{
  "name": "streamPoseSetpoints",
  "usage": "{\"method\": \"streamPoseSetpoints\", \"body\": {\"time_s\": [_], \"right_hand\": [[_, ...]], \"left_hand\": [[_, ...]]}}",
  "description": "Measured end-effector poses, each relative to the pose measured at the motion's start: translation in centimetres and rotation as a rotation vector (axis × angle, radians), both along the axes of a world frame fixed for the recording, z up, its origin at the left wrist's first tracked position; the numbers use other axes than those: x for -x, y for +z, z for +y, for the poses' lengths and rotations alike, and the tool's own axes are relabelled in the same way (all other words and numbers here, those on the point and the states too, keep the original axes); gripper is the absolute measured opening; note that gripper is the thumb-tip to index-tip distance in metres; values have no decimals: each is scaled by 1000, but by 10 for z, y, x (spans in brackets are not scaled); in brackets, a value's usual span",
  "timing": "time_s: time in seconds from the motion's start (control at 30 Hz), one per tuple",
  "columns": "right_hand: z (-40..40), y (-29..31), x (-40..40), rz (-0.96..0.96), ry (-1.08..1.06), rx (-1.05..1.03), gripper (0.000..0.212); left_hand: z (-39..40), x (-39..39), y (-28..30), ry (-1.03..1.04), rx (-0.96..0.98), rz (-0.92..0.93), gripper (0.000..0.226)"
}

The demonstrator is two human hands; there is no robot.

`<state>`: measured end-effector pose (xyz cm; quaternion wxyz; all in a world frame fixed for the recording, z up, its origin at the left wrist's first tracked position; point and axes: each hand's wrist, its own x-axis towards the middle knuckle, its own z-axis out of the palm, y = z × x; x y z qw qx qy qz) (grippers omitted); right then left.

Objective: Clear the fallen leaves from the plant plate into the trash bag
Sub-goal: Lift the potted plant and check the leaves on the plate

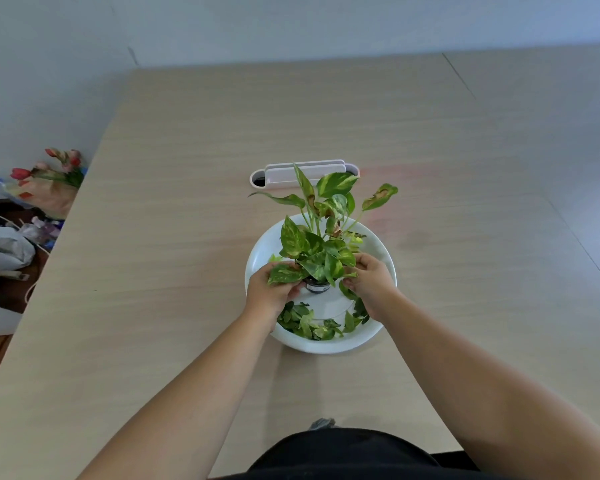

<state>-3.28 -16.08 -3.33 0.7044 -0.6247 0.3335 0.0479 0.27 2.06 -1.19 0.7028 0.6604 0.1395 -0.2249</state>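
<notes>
both hands [269,289] [371,282] grip the plant pot [317,285] — green fallen leaves [309,322] heap the white plate [329,345].

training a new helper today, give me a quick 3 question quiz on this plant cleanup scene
1. True or false: the fallen leaves lie on the white plate's near side.
2. Which grips the small pot? A) left hand only B) right hand only C) both hands
3. Fill in: at the table's left edge lie red ____.

Key: 1 true; 2 C; 3 flowers
</notes>
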Motion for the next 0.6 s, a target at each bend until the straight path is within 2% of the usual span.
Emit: {"method": "streamPoseSetpoints", "body": {"time_s": [0.17,0.3,0.4,0.53,0.6], "right_hand": [[-2,0,-3,0,-23,-25,27],[-5,-1,-5,9,-12,-18,20],[-11,-4,-3,28,52,76,21],[-19,-3,-1,61,188,272,19],[-21,1,0,58,271,397,22]], "left_hand": [[12,-10,-9,-124,-125,-111,33],[23,-20,-11,-268,-340,-316,31],[30,-29,-9,-418,-461,-419,29],[39,-47,-11,-615,-665,-577,40],[42,-52,-12,-665,-734,-587,41]]}}
